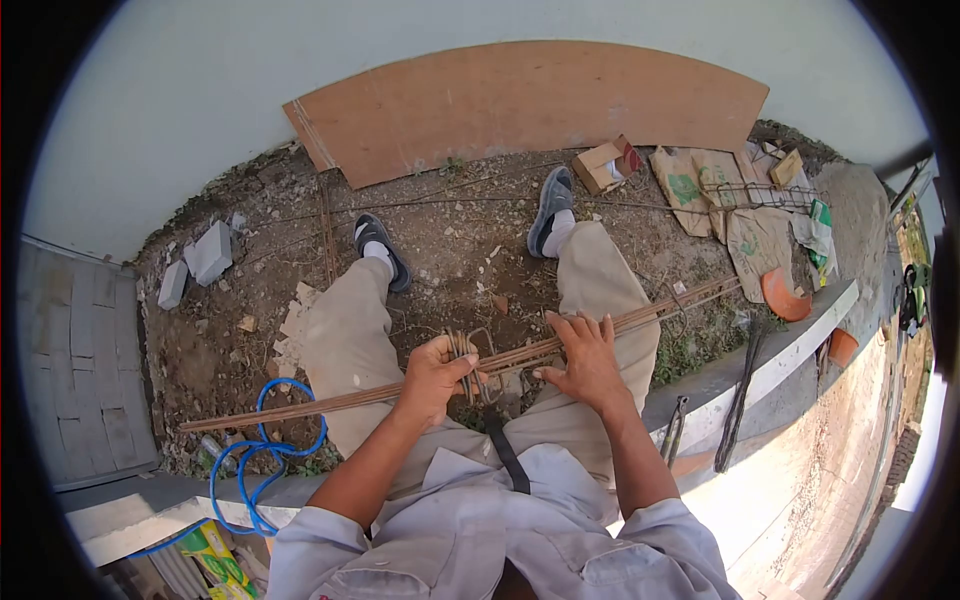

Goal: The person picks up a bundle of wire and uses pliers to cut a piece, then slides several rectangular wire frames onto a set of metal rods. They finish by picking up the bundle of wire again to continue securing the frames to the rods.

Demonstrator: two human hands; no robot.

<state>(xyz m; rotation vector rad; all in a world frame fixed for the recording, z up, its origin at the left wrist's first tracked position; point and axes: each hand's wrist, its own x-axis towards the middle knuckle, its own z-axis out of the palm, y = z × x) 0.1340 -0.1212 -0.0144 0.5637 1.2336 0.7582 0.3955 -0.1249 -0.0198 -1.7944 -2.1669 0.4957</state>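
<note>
head view: a person's left hand [432, 378] grips a bunch of bent wire loops [461, 347] while the right hand [588, 364], spread open, rests on long thin rods [300, 409] lying across both legs [345, 325], before a wooden board [530, 110].

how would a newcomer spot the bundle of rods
Find the beige trousers. A long bundle of thin rust-brown rods crosses over both thighs. Unlike the bent rust-brown loops in the left hand, it runs straight.
</note>
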